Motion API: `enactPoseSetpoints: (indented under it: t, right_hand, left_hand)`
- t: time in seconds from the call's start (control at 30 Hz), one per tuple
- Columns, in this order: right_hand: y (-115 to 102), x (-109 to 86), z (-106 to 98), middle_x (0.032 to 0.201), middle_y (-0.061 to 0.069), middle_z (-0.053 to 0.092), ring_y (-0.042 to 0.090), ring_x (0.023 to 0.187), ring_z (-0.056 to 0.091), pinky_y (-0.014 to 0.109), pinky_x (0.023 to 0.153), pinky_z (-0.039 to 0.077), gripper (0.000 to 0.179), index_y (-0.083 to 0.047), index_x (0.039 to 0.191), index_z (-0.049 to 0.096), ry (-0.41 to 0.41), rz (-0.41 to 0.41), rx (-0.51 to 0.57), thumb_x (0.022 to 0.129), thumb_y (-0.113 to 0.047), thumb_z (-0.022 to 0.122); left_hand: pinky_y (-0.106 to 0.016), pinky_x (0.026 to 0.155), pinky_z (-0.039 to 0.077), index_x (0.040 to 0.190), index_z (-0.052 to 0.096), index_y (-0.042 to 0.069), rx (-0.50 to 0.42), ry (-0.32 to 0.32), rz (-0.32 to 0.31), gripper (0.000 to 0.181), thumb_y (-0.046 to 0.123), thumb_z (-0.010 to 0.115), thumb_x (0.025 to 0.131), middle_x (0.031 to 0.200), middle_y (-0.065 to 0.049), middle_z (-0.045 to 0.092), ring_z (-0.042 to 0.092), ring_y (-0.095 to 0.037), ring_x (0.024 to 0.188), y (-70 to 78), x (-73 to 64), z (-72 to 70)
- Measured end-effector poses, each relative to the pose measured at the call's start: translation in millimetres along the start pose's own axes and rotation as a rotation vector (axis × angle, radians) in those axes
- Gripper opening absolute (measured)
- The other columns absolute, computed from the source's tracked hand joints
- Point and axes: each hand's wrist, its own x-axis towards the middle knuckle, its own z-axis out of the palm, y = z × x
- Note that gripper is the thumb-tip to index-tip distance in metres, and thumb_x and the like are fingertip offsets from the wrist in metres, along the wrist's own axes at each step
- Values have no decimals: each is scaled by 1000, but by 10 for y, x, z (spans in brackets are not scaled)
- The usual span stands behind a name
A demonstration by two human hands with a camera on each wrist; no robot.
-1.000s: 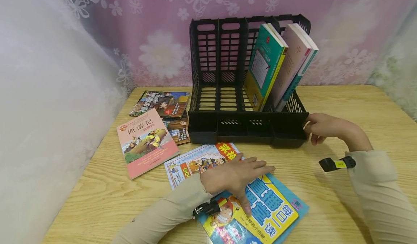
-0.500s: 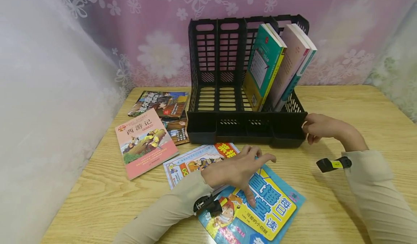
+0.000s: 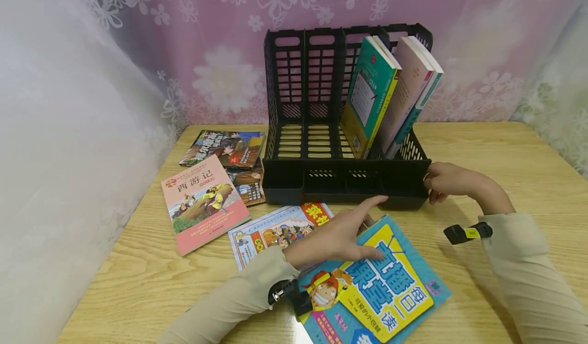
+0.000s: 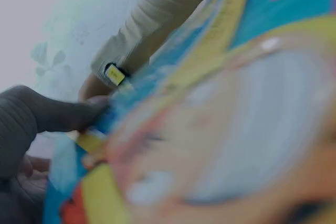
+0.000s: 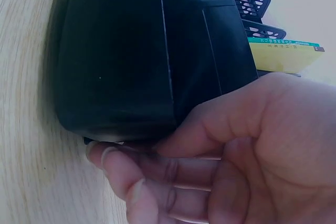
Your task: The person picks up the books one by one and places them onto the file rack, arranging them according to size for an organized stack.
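Note:
My left hand [image 3: 331,237] grips a blue-and-yellow children's book [image 3: 390,283] by its upper left edge. In the left wrist view its thumb [image 4: 68,115] lies on the cover [image 4: 210,129], with other fingers behind the book. The book is tilted up off the table on that side. At the front right corner of a black file rack [image 3: 344,180], my right hand [image 3: 455,183] holds the side with curled fingers, as the right wrist view shows up close. A green book [image 3: 369,94] and a pink book [image 3: 404,89] lean in the rack's right compartments.
Left of the rack lie a pink paperback [image 3: 204,203] and dark comic-style books [image 3: 225,147], partly overlapping. A white-and-red picture book [image 3: 275,226] lies partly under my left forearm. Behind the wooden table [image 3: 505,145] hangs a pink floral curtain [image 3: 229,78].
My left hand has gone from lying spread on the blue-and-yellow book to gripping its edge. The book has turned and shifted a little right, its upper side raised. My right hand stays on the rack.

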Motion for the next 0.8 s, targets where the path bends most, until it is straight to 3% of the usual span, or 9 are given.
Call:
enactPoseSetpoints:
  t: [0.13, 0.27, 0.37, 0.5, 0.63, 0.8]
  right_hand:
    - [-26, 15, -5, 94, 25, 61, 27, 76, 66, 43, 74, 56, 35, 25, 114, 38, -13, 12, 14, 93, -2, 38]
    - [-39, 24, -5, 95, 24, 61, 25, 75, 66, 42, 72, 56, 34, 24, 114, 39, -31, 32, 21, 93, -2, 38]
    - [-27, 20, -3, 88, 17, 63, 22, 72, 65, 36, 65, 53, 27, 17, 105, 47, -58, 61, 50, 94, -4, 35]
    - [-4, -15, -20, 82, 7, 66, 18, 67, 62, 31, 57, 47, 31, 9, 102, 57, -72, 113, 121, 98, -12, 34]
    - [11, -58, -60, 84, 8, 71, 16, 64, 60, 28, 55, 45, 35, 8, 105, 61, -64, 116, 153, 100, -17, 37]
    - [30, -85, -89, 88, 10, 72, 16, 62, 59, 28, 56, 44, 34, 5, 98, 63, -91, 113, 190, 101, -18, 38]
  left_hand:
    - [-17, 68, 52, 138, 45, 12, -179, 34, 15, 53, 22, 67, 92, 100, 1, 66, 64, 1, 74, -75, -7, -86]
    - [-24, 63, 55, 132, 41, 10, -323, 122, 86, 40, 14, 59, 96, 100, -7, 68, 68, -4, 73, -122, -12, -206]
    - [-26, 63, 56, 134, 35, 10, -341, 208, 135, 41, 13, 55, 98, 104, -13, 68, 70, -7, 75, -120, -31, -308]
    - [-29, 62, 56, 132, 34, 6, -347, 340, 228, 39, 10, 53, 99, 106, -19, 67, 71, -13, 77, -83, -68, -448]
    - [-32, 61, 57, 129, 35, 1, -358, 491, 334, 36, 6, 52, 98, 104, -23, 68, 72, -22, 78, -44, -109, -593]
    - [-31, 61, 57, 127, 37, -2, -295, 670, 405, 35, 2, 53, 96, 103, -25, 67, 72, -27, 78, -48, -162, -748]
